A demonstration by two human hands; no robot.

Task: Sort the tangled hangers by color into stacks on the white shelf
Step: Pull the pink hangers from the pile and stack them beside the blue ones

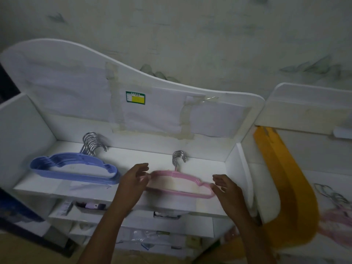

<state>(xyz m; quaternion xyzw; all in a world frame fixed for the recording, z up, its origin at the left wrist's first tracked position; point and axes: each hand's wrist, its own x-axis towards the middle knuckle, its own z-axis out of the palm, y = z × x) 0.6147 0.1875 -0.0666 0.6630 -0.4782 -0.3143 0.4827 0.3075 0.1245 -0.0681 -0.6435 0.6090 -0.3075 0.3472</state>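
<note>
A blurred tangle of pink hangers (337,216) is cut off at the right edge.

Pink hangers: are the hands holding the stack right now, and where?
The left hand touches the left end of the pink hangers and the right hand the right end, fingers fairly straight. A closed grip isn't visible; they look steadied, not held.

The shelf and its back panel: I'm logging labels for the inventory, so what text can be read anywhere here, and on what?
Nothing can be read.
Green and yellow sticker on the paper taped to the white shelf's back panel: print too small and blurred.
Packages on the lower shelves: markings blurred.
Blue hangers, pink hangers: no text visible.
</note>
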